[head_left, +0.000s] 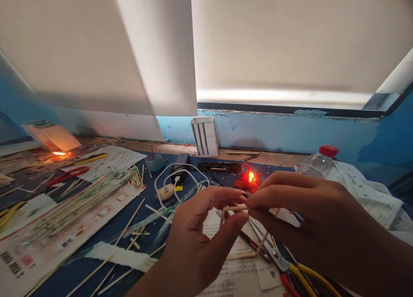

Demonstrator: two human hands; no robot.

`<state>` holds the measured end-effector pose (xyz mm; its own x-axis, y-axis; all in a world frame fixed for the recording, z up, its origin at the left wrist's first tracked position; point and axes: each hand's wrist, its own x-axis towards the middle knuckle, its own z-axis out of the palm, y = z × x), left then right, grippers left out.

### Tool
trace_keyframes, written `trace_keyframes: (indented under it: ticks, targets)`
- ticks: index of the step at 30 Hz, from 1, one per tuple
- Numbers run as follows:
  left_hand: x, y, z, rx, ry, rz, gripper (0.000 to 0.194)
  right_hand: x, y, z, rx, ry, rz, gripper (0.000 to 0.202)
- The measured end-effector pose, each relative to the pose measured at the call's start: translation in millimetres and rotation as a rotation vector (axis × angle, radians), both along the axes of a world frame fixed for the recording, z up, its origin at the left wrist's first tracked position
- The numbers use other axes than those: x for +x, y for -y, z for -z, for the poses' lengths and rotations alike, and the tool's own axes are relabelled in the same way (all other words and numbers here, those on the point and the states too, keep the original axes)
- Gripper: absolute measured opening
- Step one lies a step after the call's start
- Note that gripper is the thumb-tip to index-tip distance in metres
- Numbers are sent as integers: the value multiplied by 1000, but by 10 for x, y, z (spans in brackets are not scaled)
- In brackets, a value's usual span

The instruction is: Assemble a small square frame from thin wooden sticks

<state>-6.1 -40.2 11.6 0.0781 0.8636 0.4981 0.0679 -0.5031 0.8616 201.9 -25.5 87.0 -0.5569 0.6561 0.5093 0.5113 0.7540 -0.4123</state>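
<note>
A small frame of thin wooden sticks [236,208] is between my hands, above printed paper. My left hand [196,232] closes its thumb and fingers around the frame's near left corner. From the other side, the fingertips of my right hand [300,206] pinch the same top stick, hiding part of the joint. Under my right hand lie scissors [275,254] with metal blades and yellow handles, partly covered. Just beyond my fingertips a small flame [251,176] burns in red wax [240,184].
Bundled sticks [84,198] lie on printed card at left, with red-handled scissors [71,174] behind. A power adapter [180,164] with white cables stands mid-table. At right is a red-capped bottle [318,161] beside crumpled paper [364,194]. Another flame [59,153] glows far left.
</note>
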Motion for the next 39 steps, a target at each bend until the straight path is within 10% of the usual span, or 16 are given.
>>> trace_keyframes:
  ticks: [5, 10, 17, 39]
  targets:
    - [100, -3, -26, -43, 90, -46, 10, 60, -13, 48, -2, -9, 24, 11]
    - [83, -39, 16, -76, 223, -16, 8, 323, -74, 147, -110, -51, 161, 56]
    - [83, -29, 11, -84, 227, -31, 12, 367, -100, 291, -405, -127, 147, 24]
    - [70, 37, 5, -17, 21, -243, 14, 273, -44, 292, -451, -193, 125, 12]
